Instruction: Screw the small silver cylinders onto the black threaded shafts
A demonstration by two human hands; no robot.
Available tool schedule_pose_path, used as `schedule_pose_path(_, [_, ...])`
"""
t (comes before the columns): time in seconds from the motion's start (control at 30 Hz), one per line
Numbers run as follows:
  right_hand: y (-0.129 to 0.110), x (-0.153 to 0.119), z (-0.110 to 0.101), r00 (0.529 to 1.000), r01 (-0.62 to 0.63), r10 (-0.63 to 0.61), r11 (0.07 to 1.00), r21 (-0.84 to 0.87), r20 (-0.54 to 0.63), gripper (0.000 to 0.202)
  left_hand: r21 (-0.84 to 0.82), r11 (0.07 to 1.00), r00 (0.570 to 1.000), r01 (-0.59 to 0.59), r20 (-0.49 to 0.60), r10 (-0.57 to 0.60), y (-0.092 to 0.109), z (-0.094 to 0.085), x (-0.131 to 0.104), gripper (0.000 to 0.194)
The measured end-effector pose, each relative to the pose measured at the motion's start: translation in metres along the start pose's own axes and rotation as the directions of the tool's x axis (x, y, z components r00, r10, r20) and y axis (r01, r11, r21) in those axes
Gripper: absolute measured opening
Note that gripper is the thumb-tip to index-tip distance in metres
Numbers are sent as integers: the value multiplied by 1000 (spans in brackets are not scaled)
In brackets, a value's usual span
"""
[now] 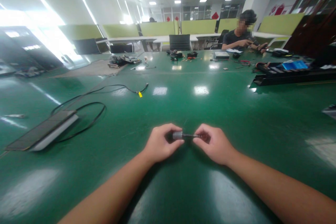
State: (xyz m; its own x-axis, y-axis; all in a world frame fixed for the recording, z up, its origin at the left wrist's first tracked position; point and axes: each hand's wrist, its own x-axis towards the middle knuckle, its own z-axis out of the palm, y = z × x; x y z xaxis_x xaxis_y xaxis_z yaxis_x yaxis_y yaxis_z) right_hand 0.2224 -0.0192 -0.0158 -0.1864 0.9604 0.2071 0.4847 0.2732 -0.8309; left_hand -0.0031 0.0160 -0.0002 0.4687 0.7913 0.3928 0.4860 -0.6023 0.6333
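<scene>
Just below the centre of the frame, a small grey cylinder (177, 135) with a thin dark shaft (189, 135) lies between the two hands, its long axis running nearly level from left to right. The left hand (159, 143) pinches the cylinder, thumb below and fingers above; the right hand (216, 143) has its fingertips closed narrowly about the shaft's far end. Each hand is nearest its own end, the shaft bridging the gap over the green table (168, 108); whether both parts are one piece, I cannot tell
</scene>
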Motion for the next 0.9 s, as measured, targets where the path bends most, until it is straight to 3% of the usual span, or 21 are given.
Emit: schedule_pose_path(0.9, [0,0,0,1000,7,-7,1000,-22,-9,4,19,1000,1000,-2,-2,3,-1,0,0,23])
